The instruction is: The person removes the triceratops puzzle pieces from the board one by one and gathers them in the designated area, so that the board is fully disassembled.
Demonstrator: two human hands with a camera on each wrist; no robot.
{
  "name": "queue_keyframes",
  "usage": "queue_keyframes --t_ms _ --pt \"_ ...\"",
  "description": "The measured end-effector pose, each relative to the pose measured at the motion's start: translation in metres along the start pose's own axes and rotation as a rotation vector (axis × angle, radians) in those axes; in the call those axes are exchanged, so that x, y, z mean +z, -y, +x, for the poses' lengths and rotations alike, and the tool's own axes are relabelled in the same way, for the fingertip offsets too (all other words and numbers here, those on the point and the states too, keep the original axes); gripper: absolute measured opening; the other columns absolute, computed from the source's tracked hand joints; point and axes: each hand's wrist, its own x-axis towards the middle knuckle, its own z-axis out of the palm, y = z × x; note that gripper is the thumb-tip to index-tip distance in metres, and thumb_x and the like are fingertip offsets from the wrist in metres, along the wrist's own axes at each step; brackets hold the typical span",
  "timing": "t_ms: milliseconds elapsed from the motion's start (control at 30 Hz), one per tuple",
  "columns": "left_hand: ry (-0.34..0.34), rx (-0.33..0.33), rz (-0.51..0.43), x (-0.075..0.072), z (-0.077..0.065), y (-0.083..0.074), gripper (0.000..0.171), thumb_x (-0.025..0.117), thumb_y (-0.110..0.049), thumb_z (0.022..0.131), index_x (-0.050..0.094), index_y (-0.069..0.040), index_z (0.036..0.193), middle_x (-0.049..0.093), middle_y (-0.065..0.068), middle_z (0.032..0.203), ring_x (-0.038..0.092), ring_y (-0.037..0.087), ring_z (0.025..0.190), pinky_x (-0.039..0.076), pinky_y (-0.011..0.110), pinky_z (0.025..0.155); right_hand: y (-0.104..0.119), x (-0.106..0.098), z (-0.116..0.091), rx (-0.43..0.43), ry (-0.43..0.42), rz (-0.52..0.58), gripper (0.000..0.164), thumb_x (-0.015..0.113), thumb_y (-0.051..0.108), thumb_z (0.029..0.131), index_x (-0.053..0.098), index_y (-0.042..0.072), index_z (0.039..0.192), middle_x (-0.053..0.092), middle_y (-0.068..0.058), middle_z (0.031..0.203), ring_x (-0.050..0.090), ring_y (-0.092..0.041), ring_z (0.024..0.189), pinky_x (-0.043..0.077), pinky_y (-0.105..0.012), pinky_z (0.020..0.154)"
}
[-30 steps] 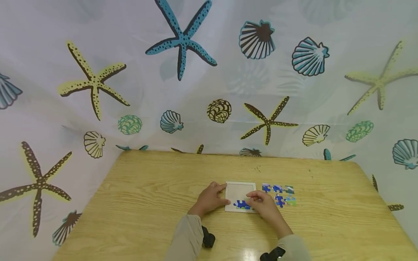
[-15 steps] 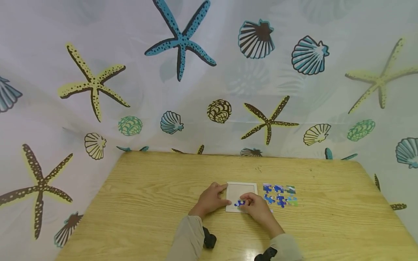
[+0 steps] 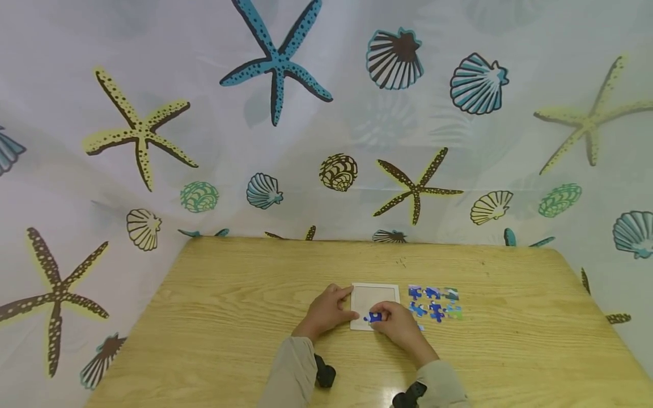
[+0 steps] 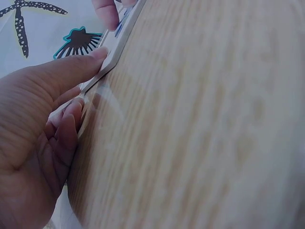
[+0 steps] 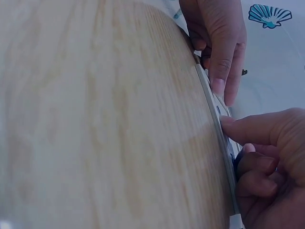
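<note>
A square white puzzle tray (image 3: 374, 292) with a raised rim lies on the wooden table. My left hand (image 3: 327, 310) holds its left edge, the thumb (image 4: 97, 53) resting on the rim in the left wrist view. Over the lower part of the tray, my right hand (image 3: 400, 324) pinches a blue jigsaw piece (image 3: 376, 317) between thumb and fingers. The right hand hides part of the tray's lower right corner. In the right wrist view the right thumb (image 5: 248, 128) lies low over the tray.
Several loose jigsaw pieces (image 3: 436, 310), blue, white and green, lie in rows right of the tray. Behind the wooden table (image 3: 245, 283) hangs a white curtain (image 3: 301, 147) printed with starfish and shells.
My right hand has moved left across the lower tray, fingers now round the blue jigsaw piece, uncovering a loose piece to its right. My left hand keeps its place on the tray's edge.
</note>
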Motion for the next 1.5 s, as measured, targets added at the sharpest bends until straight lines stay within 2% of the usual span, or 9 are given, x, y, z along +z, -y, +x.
queue_keyframes --t_ms 233,433,767,900,1067,1200,1333,1500 --pt "-0.003 -0.005 -0.01 0.001 0.001 0.001 0.071 0.076 -0.035 0.079 0.049 -0.01 0.14 0.041 -0.002 0.086 0.039 0.01 0.062 0.032 0.025 0.058 -0.001 0.002 0.0 0.006 -0.008 0.013 0.019 0.073 0.002 0.079 0.069 0.007 0.097 0.047 0.0 0.072 0.043 -0.014 0.065 0.036 -0.03 0.061" --pt "-0.005 0.003 -0.005 0.0 0.0 0.0 0.071 0.076 -0.034 0.079 0.049 -0.008 0.139 0.041 -0.001 0.086 0.038 0.01 0.062 0.031 0.025 0.057 -0.001 0.002 -0.003 -0.012 -0.024 0.0 0.02 0.072 0.003 0.079 0.067 0.01 0.097 0.045 -0.003 0.079 0.042 -0.016 0.069 0.034 -0.031 0.062" --pt "-0.011 -0.003 -0.005 0.0 0.001 -0.001 0.071 0.077 -0.034 0.079 0.049 -0.007 0.139 0.041 -0.001 0.087 0.037 0.009 0.063 0.031 0.025 0.058 0.001 0.006 -0.004 -0.031 -0.084 -0.01 0.02 0.072 0.002 0.078 0.064 0.013 0.093 0.04 -0.005 0.086 0.04 -0.019 0.074 0.035 -0.033 0.065" --pt "-0.01 0.001 -0.012 -0.001 -0.001 -0.003 0.07 0.077 -0.033 0.079 0.049 -0.007 0.138 0.04 -0.001 0.085 0.037 0.01 0.062 0.03 0.025 0.058 0.0 0.01 -0.005 -0.026 -0.121 -0.018 0.021 0.072 0.001 0.077 0.063 0.013 0.092 0.044 -0.007 0.09 0.044 -0.021 0.081 0.039 -0.035 0.07" --pt "-0.012 0.001 -0.015 -0.002 -0.002 -0.004 0.07 0.077 -0.032 0.079 0.05 -0.006 0.138 0.04 -0.001 0.084 0.036 0.01 0.062 0.029 0.025 0.058 0.0 0.011 -0.004 -0.043 -0.146 -0.008 0.018 0.065 -0.004 0.081 0.064 0.011 0.09 0.05 -0.007 0.091 0.048 -0.02 0.082 0.04 -0.036 0.069" --pt "-0.01 0.005 0.003 -0.001 -0.002 -0.003 0.071 0.077 -0.033 0.079 0.049 -0.007 0.139 0.039 -0.001 0.084 0.036 0.01 0.061 0.029 0.025 0.057 0.0 0.009 -0.005 -0.04 -0.14 0.035 0.017 0.06 -0.005 0.084 0.066 0.009 0.091 0.053 -0.005 0.088 0.047 -0.018 0.078 0.04 -0.033 0.067" --pt "-0.011 0.01 0.01 -0.001 -0.001 -0.003 0.07 0.077 -0.034 0.079 0.05 -0.007 0.138 0.04 -0.001 0.084 0.036 0.01 0.062 0.029 0.025 0.057 0.0 0.008 -0.003 0.007 -0.143 0.126 0.013 0.06 -0.002 0.087 0.066 0.005 0.096 0.055 -0.003 0.084 0.048 -0.016 0.075 0.041 -0.031 0.066" --pt "-0.011 0.007 0.008 -0.002 -0.002 -0.004 0.07 0.077 -0.034 0.079 0.05 -0.007 0.138 0.041 -0.002 0.086 0.037 0.01 0.064 0.03 0.025 0.059 0.0 -0.002 -0.005 0.064 -0.139 0.211 0.01 0.06 0.005 0.091 0.067 0.004 0.098 0.061 -0.004 0.09 0.054 -0.016 0.082 0.045 -0.03 0.071"
